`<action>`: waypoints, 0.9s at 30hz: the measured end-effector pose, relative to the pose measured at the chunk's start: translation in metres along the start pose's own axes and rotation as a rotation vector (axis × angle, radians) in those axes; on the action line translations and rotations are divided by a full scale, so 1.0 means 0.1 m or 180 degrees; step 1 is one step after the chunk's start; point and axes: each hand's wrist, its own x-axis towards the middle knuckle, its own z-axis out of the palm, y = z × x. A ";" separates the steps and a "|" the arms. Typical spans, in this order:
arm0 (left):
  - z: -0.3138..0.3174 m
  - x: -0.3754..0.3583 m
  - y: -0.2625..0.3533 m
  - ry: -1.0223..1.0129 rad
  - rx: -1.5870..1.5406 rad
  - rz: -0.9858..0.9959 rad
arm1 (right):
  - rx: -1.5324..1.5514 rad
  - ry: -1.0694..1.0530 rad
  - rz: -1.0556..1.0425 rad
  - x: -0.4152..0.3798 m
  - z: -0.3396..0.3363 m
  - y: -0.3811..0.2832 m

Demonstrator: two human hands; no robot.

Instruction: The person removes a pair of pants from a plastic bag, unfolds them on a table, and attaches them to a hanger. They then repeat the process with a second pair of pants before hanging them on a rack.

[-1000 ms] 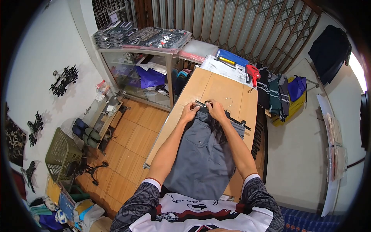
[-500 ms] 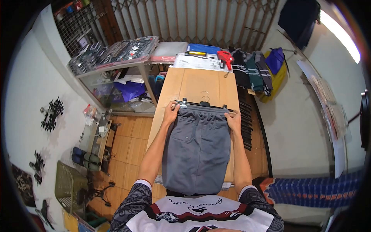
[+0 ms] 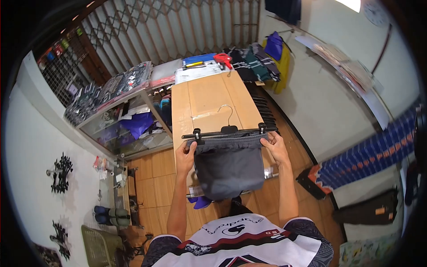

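Observation:
A pair of dark grey shorts (image 3: 229, 171) hangs from a black clip hanger (image 3: 229, 130) with a metal hook. Both clips grip the gathered waistband, one near each end. My left hand (image 3: 185, 156) is closed on the left side of the waistband, thumb just below the left clip. At the opposite end, my right hand (image 3: 275, 147) pinches the right side of the waistband beside the other clip. The shorts are held up over the near end of the cardboard-topped table (image 3: 207, 100), their lower part dropping away from view.
Papers (image 3: 202, 73), a yellow-and-black tool (image 3: 194, 65) and a red tag gun-like tool (image 3: 223, 59) lie at the table's far end. Left stands a glass display case (image 3: 129, 120) topped with bagged garments. Folded clothes (image 3: 253, 64) and several black hangers (image 3: 262, 107) are on the right.
The shorts and hanger have come up off the table toward me, and the shorts now hang foreshortened instead of spread flat. My view has turned to the right.

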 end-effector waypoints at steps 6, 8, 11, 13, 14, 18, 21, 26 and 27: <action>-0.17 -0.91 0.37 -0.0447 -0.0825 0.0151 | 0.0003 0.0495 -0.0379 -1.50 0.24 -0.40; -0.23 -1.14 0.49 -0.0744 -0.0896 -0.0097 | -0.0001 0.0711 -0.0485 -1.95 0.28 -0.53; -0.10 -1.49 0.85 -0.0951 -0.1057 -0.0007 | -0.0093 0.1051 -0.0665 -2.60 0.25 -0.75; 0.02 -1.70 1.06 -0.1186 -0.1133 0.0041 | -0.0144 0.1269 -0.0729 -3.05 0.18 -0.89; 0.10 -1.81 1.13 -0.1312 -0.1176 0.0065 | -0.0151 0.1406 -0.0749 -3.27 0.16 -0.96; 0.56 -2.24 1.35 -0.1761 -0.1202 0.0146 | -0.0132 0.2003 -0.0962 -4.15 0.00 -1.15; 1.03 -2.61 1.44 -0.2216 -0.1183 0.0058 | -0.0054 0.2512 -0.0974 -4.92 -0.14 -1.22; 2.00 -3.77 1.66 -0.3260 -0.1444 -0.0117 | -0.0405 0.3600 -0.0955 -6.49 -0.33 -1.57; 2.21 -3.97 1.60 -0.3575 -0.1378 -0.0155 | -0.0412 0.3809 -0.0899 -6.82 -0.39 -1.58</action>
